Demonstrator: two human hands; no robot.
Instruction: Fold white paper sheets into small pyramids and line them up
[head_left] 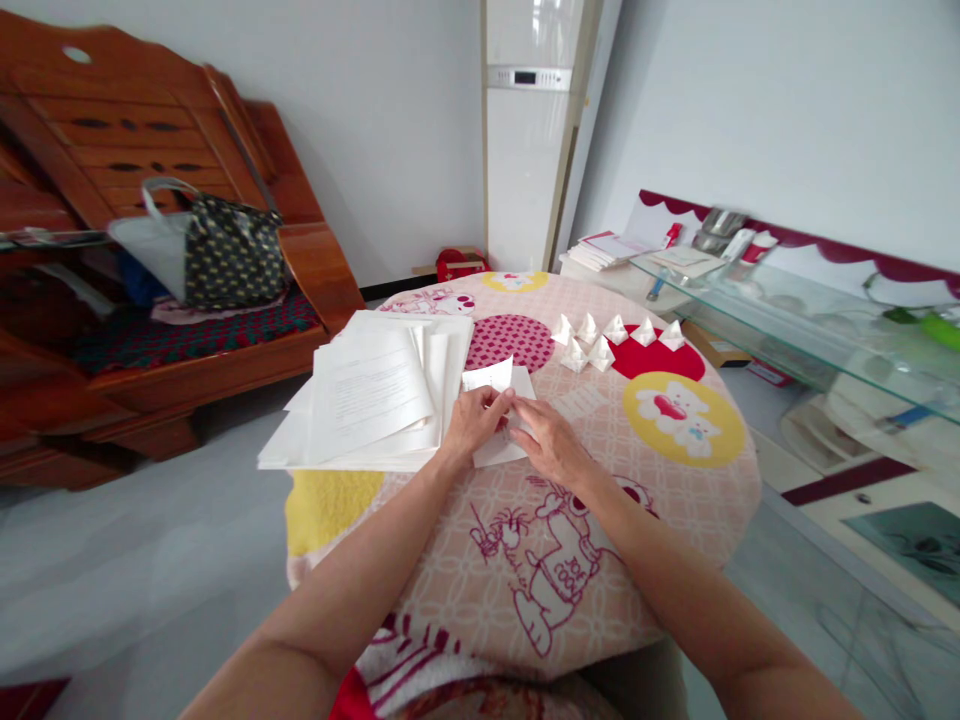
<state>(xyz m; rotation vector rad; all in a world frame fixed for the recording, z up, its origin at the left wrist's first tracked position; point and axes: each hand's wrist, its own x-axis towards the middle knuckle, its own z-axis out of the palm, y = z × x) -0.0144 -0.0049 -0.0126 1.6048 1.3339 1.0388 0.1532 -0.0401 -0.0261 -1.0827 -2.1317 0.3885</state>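
Note:
At the middle of the round table my left hand (476,420) and my right hand (550,438) meet over a sheet of paper (491,376), their fingertips pinching it. Its upper edge stands up above my left fingers, with faint print on it. Beneath lies a white sheet (523,384), partly covered by my hands. Several small folded paper boats (616,330) stand in two rows at the back right. To the left of my hands rests a stack of paper (375,390), a printed sheet on top.
A patterned cloth covers the table (600,620). Along the right runs a glass shelf (810,330) with papers and cups. A wooden bench (150,130) holding a dotted bag (232,250) is at the left. Behind the table stands a tall white cabinet unit (525,160).

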